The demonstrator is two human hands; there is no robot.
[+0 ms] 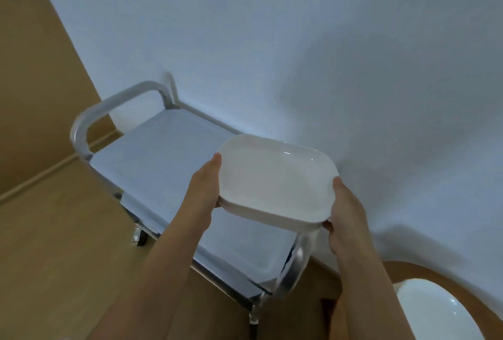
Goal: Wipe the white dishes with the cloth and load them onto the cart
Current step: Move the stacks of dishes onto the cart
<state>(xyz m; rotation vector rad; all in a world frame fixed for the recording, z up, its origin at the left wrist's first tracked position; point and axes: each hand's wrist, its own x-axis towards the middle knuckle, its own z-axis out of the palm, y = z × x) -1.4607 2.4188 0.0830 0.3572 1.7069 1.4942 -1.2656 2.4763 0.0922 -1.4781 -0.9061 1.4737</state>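
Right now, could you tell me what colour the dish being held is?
White dish, head view.

Both arms reach forward, hands level.
Left hand point(204, 186) and right hand point(345, 214) grip opposite ends of the white rounded-rectangular dish point(275, 179).

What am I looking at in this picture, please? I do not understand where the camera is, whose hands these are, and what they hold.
The camera sits on a person's head and looks forward and down, so you see that person's own two bare arms. There is no machine here. The left hand and the right hand hold a white dish by its two opposite ends, with the thumbs on its rim. It looks like more than one dish stacked, but I cannot count them. The dish is in the air above a metal cart that stands against a pale wall. The cart's top shelf shows nothing on it yet. At the bottom right, part of another white dish shows on a brown surface. No cloth is visible.
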